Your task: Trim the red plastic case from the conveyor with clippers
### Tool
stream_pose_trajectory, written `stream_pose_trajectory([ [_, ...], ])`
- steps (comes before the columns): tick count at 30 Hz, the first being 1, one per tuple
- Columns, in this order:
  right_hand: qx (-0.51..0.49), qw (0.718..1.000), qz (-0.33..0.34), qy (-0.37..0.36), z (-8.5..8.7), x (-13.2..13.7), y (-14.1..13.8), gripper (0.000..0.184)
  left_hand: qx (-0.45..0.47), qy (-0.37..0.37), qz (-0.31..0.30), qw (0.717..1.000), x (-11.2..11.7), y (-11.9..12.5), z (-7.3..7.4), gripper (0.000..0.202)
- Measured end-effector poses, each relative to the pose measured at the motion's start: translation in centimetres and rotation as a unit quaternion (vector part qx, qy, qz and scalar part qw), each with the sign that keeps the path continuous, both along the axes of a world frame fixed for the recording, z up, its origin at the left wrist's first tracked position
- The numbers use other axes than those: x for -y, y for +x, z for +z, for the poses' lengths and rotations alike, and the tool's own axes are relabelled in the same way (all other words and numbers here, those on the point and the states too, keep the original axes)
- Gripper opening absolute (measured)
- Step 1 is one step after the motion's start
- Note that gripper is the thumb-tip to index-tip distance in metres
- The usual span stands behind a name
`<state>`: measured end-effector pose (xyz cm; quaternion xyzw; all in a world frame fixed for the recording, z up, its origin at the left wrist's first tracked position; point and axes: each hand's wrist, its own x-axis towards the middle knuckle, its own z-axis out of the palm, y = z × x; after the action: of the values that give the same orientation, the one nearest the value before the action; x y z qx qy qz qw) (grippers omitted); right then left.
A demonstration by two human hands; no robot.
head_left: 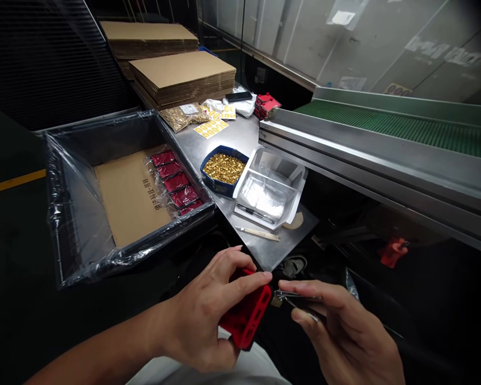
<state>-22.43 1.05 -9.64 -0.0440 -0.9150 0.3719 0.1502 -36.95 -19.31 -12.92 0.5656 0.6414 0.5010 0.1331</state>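
Low in the head view, my left hand (208, 307) is wrapped around a red plastic case (251, 318), shaped like a phone case with cutouts along its end edge. The case is tilted, and my fingers hide much of it. Just to its right, my right hand (348, 326) pinches a small metal nail clipper (299, 297) between thumb and fingers. The clipper's jaws point at the near corner of the case; a narrow gap seems to separate them. A tan-handled craft knife (258, 233) lies on the metal table (266, 256) beyond my hands.
On the left stands a plastic-lined black crate (124, 262) with several bagged dark-red pieces (176, 182) on cardboard. A blue bin (220, 187) of small brass parts (224, 168) adjoins a white divided tray (299, 187). Cardboard stacks (184, 69) stand behind; a green conveyor (404, 128) runs right.
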Motion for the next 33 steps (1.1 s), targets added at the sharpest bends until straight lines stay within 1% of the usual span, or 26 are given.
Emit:
stream_pose_trajectory([
  [4,-0.007,1.000,0.009,0.011,-0.1,-0.1,-0.1,0.039,-0.003,-0.005,-0.001,1.000,0.0,0.1,0.1,0.090],
  [8,-0.007,1.000,0.016,0.006,0.0,-0.2,-0.2,0.040,-0.006,-0.003,0.001,1.000,0.0,0.1,0.1,0.090],
  [18,-0.037,0.997,0.066,0.014,0.1,-0.1,-0.8,0.042,-0.013,-0.001,0.003,1.000,0.2,0.2,-0.2,0.092],
  [19,-0.045,0.997,0.060,0.008,0.0,0.1,-0.8,0.042,-0.009,-0.001,0.004,1.000,0.2,0.2,-0.3,0.092],
  [20,-0.057,0.998,0.039,-0.003,0.0,0.3,-0.8,0.041,-0.004,0.000,0.005,1.000,0.1,0.2,-0.3,0.092],
  [23,-0.083,0.993,-0.067,-0.059,0.2,1.0,-0.7,0.029,0.010,0.005,0.005,1.000,0.0,0.2,-0.3,0.093],
  [24,-0.079,0.991,-0.085,-0.069,0.2,1.2,-0.7,0.027,0.012,0.009,0.004,1.000,-0.1,0.2,-0.3,0.093],
  [29,-0.022,0.995,-0.062,-0.077,0.1,1.1,-0.8,0.030,0.014,0.012,0.010,1.000,-0.2,0.1,-0.4,0.092],
  [33,-0.022,0.997,-0.040,-0.064,-0.1,1.0,-0.8,0.031,0.013,0.009,0.009,1.000,-0.1,0.1,-0.4,0.090],
])
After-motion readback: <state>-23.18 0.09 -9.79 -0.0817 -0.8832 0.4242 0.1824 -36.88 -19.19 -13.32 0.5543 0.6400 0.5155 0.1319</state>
